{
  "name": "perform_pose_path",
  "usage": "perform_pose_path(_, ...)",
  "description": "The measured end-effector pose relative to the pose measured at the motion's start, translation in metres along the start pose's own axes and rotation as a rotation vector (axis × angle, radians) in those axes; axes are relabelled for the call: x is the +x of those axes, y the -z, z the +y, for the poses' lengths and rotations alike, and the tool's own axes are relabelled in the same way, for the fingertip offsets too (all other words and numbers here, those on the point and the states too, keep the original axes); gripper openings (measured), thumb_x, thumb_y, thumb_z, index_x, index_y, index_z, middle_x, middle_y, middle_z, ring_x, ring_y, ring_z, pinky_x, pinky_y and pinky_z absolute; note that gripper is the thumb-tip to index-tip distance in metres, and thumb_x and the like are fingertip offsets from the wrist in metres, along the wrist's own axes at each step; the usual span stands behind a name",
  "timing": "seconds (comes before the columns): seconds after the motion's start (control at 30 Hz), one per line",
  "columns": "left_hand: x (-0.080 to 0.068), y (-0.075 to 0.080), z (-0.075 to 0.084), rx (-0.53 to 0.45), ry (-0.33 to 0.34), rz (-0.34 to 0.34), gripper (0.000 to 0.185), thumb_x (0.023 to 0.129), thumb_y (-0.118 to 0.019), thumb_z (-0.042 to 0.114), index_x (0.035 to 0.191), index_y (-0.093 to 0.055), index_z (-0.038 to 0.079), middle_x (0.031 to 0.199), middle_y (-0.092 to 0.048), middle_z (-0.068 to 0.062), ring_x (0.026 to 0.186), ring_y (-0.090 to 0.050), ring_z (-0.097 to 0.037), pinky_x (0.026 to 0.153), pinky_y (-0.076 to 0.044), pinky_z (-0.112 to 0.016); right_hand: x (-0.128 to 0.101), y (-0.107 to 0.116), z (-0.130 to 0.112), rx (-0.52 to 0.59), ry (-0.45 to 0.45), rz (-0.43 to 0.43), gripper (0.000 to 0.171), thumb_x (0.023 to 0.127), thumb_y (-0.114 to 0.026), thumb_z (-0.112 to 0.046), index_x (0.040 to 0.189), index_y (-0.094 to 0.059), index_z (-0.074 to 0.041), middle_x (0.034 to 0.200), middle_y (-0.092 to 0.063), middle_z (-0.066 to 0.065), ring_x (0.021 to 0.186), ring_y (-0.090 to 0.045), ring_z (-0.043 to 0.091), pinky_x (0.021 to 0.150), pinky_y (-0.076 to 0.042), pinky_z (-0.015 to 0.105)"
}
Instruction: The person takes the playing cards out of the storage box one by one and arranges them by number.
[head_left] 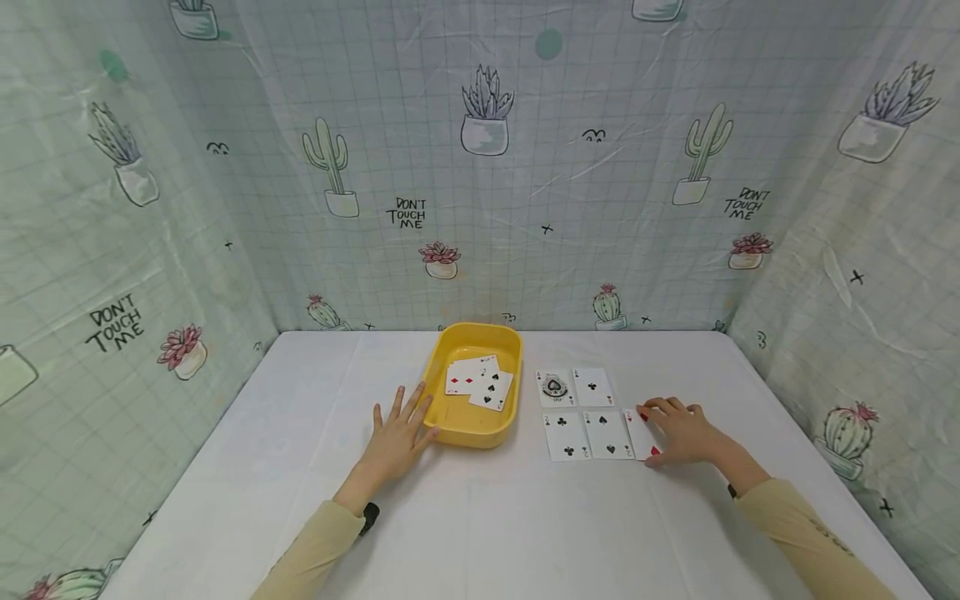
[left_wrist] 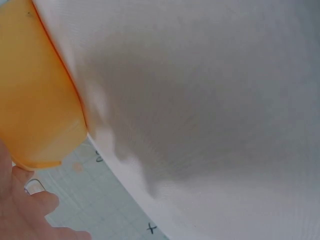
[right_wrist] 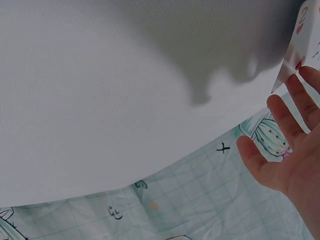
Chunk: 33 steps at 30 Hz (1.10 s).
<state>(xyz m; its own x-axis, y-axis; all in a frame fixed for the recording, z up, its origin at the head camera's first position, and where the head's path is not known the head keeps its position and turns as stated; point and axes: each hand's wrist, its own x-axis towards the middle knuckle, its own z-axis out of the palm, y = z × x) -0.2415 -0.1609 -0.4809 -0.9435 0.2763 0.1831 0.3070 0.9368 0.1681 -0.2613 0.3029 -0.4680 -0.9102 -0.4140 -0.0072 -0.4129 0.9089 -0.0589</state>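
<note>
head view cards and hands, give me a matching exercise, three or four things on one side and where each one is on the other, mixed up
Things:
1. left hand
2. right hand
3. ace of spades
4. diamond card

Places:
A. lying inside the yellow tray
B. on the red card at the right end of the front row
C. flat on the table against the tray's left side
D. left card of the back row on the table

Pairs: 1-C, 2-B, 3-D, 4-A
</note>
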Motion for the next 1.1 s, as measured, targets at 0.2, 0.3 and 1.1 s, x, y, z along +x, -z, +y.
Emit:
perform_pose_path(0.2, 0.0, 0.0, -0.001, 0.001, 0.002, -0.001, 0.061, 0.092, -0.035, 0.05, 0.141, -0.027, 0.015, 0.152, -0.012, -0.001, 0.138, -0.009, -0.035, 0.099, -0.013, -0.068, 0.001, 0.002, 0.0, -0.003, 0.022, -0.003, 0.08, 0.062, -0.076, -0.044, 0.126, -0.047, -0.005, 0.124, -0.046, 0.014, 0.112, -0.041, 0.034, 0.081, -0.032, 0.059)
perform_pose_path(0.3, -0.001, 0.001, 0.0, -0.002, 0.007, -0.008, 0.061, 0.092, -0.035, 0.05, 0.142, -0.026, 0.015, 0.152, -0.011, -0.001, 0.138, -0.007, -0.034, 0.099, -0.013, -0.068, 0.002, 0.002, 0.002, 0.001, 0.025, -0.008, 0.081, 0.061, -0.076, -0.045, 0.126, -0.047, -0.005, 0.124, -0.047, 0.014, 0.112, -0.041, 0.034, 0.08, -0.033, 0.058)
perform_pose_path(1.1, -0.002, 0.001, 0.001, -0.017, -0.012, 0.03, 0.062, 0.091, -0.038, 0.049, 0.14, -0.03, 0.013, 0.151, -0.015, -0.003, 0.137, -0.011, -0.037, 0.098, -0.015, -0.069, 0.003, -0.001, 0.01, 0.047, 0.02, -0.061, 0.083, 0.061, -0.074, -0.049, 0.128, -0.047, -0.009, 0.126, -0.047, 0.015, 0.111, -0.04, 0.035, 0.078, -0.035, 0.056)
